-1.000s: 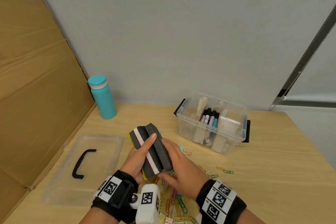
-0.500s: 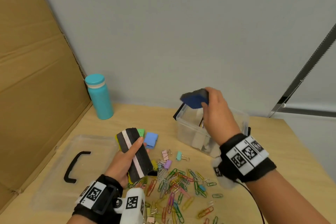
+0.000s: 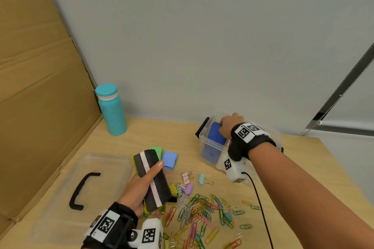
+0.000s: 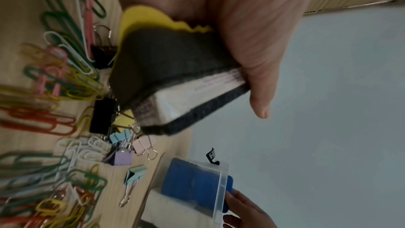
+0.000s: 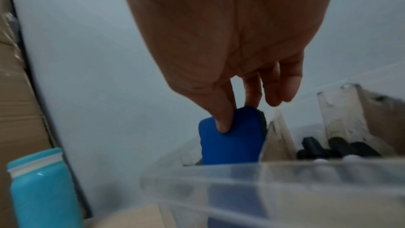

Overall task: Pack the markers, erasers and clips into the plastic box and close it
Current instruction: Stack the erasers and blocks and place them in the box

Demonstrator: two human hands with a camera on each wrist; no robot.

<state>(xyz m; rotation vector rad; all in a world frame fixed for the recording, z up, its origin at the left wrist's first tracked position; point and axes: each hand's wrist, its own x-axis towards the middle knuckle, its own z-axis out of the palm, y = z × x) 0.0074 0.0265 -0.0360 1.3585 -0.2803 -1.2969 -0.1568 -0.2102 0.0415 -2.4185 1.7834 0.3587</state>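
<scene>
My right hand (image 3: 227, 125) pinches the top of a blue eraser (image 3: 216, 134) (image 5: 234, 141) that stands on end in the left compartment of the clear plastic box (image 3: 212, 143) (image 5: 241, 176). Black markers (image 5: 337, 148) lie in the compartment to its right. My left hand (image 3: 141, 186) grips a stack of dark felt erasers (image 3: 151, 180) (image 4: 171, 79) with a white band and a yellow one beneath, held above the table. Small green and blue erasers (image 3: 169, 159) lie beside it. Coloured paper clips and binder clips (image 3: 200, 210) (image 4: 52, 79) are scattered on the table.
The box's clear lid (image 3: 85, 188) with a black handle lies flat at the left. A teal bottle (image 3: 111, 109) stands at the back left near the cardboard wall (image 3: 40, 87). A black cable (image 3: 261, 208) trails from my right wrist across the table.
My right hand took the blue eraser from the stack, carried it over to the box and lowered it into the left compartment. The left hand stayed with the remaining stack.
</scene>
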